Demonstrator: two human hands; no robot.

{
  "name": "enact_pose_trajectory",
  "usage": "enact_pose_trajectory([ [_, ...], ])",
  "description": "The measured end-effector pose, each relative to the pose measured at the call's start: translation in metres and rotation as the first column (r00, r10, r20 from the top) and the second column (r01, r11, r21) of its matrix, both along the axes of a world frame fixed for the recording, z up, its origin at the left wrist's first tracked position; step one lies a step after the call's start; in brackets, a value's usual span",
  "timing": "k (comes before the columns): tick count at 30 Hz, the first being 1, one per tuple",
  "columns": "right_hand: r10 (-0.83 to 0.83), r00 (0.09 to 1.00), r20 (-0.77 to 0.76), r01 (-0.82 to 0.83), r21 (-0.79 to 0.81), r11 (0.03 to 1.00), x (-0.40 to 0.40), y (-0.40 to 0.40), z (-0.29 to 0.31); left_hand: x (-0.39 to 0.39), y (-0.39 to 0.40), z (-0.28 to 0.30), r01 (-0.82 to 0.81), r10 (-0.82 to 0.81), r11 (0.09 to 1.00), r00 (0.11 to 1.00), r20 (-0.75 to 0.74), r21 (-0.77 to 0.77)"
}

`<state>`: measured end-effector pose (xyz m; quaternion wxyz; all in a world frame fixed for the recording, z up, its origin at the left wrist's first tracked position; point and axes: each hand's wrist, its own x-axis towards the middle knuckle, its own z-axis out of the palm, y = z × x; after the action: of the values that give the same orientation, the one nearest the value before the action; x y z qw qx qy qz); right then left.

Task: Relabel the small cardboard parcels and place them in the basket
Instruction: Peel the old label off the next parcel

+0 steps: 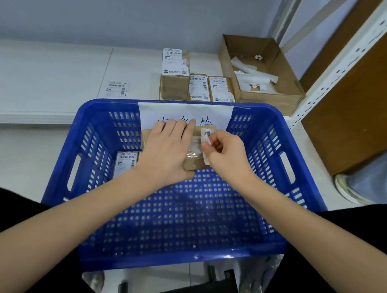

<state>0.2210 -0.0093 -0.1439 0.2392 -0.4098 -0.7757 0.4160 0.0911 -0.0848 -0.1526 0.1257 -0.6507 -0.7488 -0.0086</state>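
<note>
Basket (279, 249): blue, perforated, nearest the person.
Left hand (167, 149): fingers straight and together, pressing flat on a parcel (192, 164) held over the basket.
Right hand (227, 156): fingers pinch a label (205, 138) half peeled off that parcel.
Labelled parcel (125, 162): lies inside the basket, left side.
Three parcels (198, 87): on the counter (45, 76) beyond the basket.
Loose label (116, 89): on the counter, left of them.
Open box (260, 71): far right, holds paper scraps.

Even, soft overhead light is cast throughout; shadows are faint. Glare is seen on the basket (231, 255) rim (near edge). Straight lines are bent by wide-angle distortion; slight blur is noted.
</note>
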Motion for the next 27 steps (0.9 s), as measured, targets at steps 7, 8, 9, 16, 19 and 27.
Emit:
enact_pose_trajectory([
  [7, -0.064, 0.983, -0.172, 0.012, -0.286, 0.958, 0.024, 0.001, 0.005, -0.002, -0.001, 0.014, 0.116, -0.118, 0.988, 0.993, -0.009, -0.098],
  [8, -0.094, 0.977, -0.192, 0.033, -0.300, 0.953, 0.026, 0.002, 0.005, -0.002, 0.000, 0.017, 0.128, -0.128, 0.986, 0.992, 0.001, -0.110],
  [9, -0.120, 0.973, -0.198, 0.060, -0.288, 0.956, 0.027, 0.003, 0.005, -0.001, 0.000, 0.018, 0.131, -0.129, 0.984, 0.991, 0.021, -0.124],
  [16, -0.172, 0.980, -0.096, 0.156, -0.159, 0.975, 0.032, 0.010, 0.005, 0.009, 0.002, 0.023, 0.102, -0.097, 0.988, 0.994, 0.054, -0.115],
  [19, -0.165, 0.985, -0.058, 0.158, -0.107, 0.982, 0.033, 0.013, 0.002, 0.012, 0.002, 0.021, 0.089, -0.087, 0.992, 0.996, 0.031, -0.092],
  [27, -0.122, 0.992, 0.013, 0.105, 0.422, 0.900, 0.028, 0.006, -0.001, 0.020, 0.002, 0.027, 0.034, -0.043, 0.995, 0.993, -0.106, -0.093],
])
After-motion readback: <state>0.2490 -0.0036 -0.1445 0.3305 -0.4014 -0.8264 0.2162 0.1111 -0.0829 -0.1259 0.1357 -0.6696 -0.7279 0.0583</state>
